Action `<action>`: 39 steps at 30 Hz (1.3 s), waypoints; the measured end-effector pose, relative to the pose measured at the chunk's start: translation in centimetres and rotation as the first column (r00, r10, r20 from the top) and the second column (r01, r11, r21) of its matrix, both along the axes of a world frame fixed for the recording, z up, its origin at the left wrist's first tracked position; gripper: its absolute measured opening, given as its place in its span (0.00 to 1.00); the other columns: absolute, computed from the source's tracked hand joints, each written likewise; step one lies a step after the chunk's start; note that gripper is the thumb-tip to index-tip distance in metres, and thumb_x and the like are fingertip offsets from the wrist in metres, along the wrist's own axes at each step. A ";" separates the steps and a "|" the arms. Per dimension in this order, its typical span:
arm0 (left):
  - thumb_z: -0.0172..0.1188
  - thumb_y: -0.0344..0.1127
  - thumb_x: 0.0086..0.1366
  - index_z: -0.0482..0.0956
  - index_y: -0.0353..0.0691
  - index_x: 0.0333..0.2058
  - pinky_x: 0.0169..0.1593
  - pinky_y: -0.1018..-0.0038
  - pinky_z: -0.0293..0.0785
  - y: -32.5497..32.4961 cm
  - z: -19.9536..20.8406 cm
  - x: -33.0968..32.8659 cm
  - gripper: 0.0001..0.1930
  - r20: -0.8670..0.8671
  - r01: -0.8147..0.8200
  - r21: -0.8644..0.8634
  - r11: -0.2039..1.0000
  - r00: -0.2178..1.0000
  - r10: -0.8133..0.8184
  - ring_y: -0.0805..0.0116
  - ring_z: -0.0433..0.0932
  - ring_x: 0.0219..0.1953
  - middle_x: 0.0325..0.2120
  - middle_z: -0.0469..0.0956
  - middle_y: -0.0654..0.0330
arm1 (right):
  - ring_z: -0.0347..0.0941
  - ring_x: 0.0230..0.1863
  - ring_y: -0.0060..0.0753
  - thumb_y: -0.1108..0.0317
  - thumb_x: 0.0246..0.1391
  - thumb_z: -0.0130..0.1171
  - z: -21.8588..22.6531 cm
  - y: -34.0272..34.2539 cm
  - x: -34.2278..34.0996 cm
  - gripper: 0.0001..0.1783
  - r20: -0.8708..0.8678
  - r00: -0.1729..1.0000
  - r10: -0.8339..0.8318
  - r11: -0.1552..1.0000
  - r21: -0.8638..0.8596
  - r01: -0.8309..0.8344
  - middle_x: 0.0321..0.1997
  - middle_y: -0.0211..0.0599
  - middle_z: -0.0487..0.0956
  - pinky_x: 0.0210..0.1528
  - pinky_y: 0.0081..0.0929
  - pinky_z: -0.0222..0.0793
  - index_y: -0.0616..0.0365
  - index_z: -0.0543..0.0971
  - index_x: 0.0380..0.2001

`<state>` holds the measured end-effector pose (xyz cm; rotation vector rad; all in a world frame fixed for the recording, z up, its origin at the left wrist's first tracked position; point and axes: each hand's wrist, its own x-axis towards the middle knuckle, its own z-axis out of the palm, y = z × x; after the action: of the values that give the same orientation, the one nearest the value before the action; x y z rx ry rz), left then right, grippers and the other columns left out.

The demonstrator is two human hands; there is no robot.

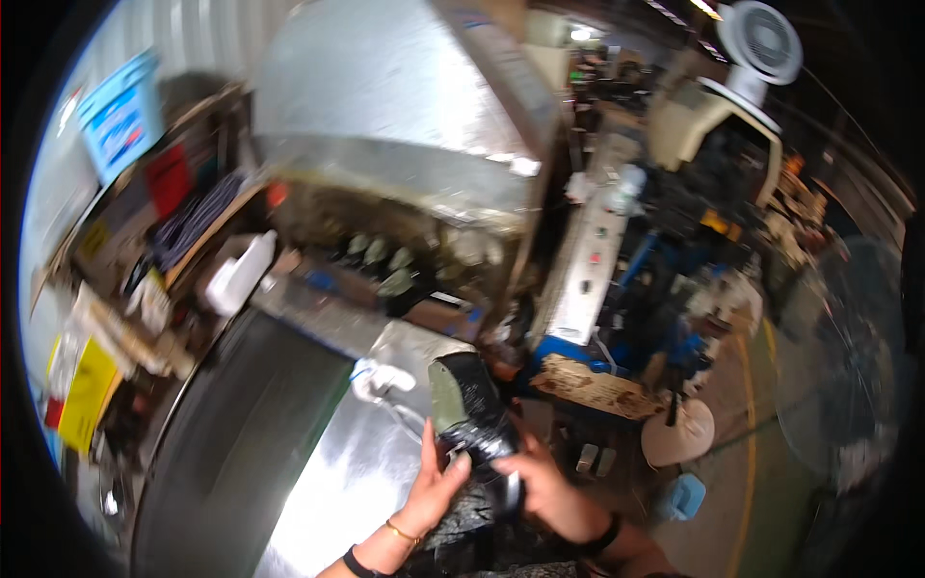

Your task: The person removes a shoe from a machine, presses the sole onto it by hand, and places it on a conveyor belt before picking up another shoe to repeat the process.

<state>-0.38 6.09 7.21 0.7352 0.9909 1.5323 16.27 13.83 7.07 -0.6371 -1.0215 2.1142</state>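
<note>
Both of my hands are closed around a glossy black shoe or boot [487, 405] with an olive-green sole-like face, close to my body. My left hand [434, 486] grips its left side, thumb across the near part. From the right, my right hand [541, 482] holds it, with some fingers hidden behind it. A crumpled white cloth or paper [383, 379] lies beyond my left hand on the shiny metal table [328, 491]. Motion blur hides the finer details.
A dark conveyor belt [241, 433] runs along the left, leading to a metal-hooded machine [376, 164] with several green pieces [390, 260] at its mouth. At left stands a white jug [241, 275]. A blue machine [578, 352], a round stool [679, 433] and a fan [761, 43] are on the right.
</note>
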 end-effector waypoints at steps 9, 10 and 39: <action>0.59 0.33 0.62 0.79 0.37 0.46 0.51 0.59 0.75 -7.3 -3.9 1.4 0.14 -0.616 0.334 -0.439 0.834 0.564 -0.550 0.46 0.78 0.46 0.45 0.79 0.47 | 0.73 0.49 0.50 0.66 0.32 0.71 10.3 16.2 28.2 0.44 0.106 0.118 -0.987 0.097 0.992 -0.081 0.47 0.46 0.73 0.50 0.39 0.69 0.52 0.73 0.60; 0.59 0.34 0.63 0.79 0.36 0.47 0.51 0.59 0.75 -8.6 -6.2 1.4 0.15 -0.829 0.293 -0.298 0.908 0.392 -0.398 0.46 0.78 0.46 0.46 0.79 0.47 | 0.73 0.46 0.53 0.65 0.31 0.70 11.6 17.4 29.9 0.42 0.070 -0.040 -0.997 0.075 0.988 -0.138 0.43 0.47 0.72 0.47 0.42 0.70 0.49 0.75 0.58; 0.54 0.32 0.62 0.79 0.35 0.41 0.41 0.56 0.76 -6.0 -10.8 3.3 0.11 -0.983 0.313 -0.044 0.949 0.158 -0.098 0.41 0.78 0.35 0.35 0.79 0.45 | 0.65 0.59 0.59 0.51 0.40 0.65 12.1 25.1 31.8 0.45 0.480 -0.426 -0.767 0.580 0.803 -0.138 0.65 0.46 0.62 0.58 0.45 0.69 0.29 0.64 0.66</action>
<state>2.97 0.05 -3.64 2.0824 1.5841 0.7024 48.03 38.97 19.22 -2.1438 -1.6570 -0.1710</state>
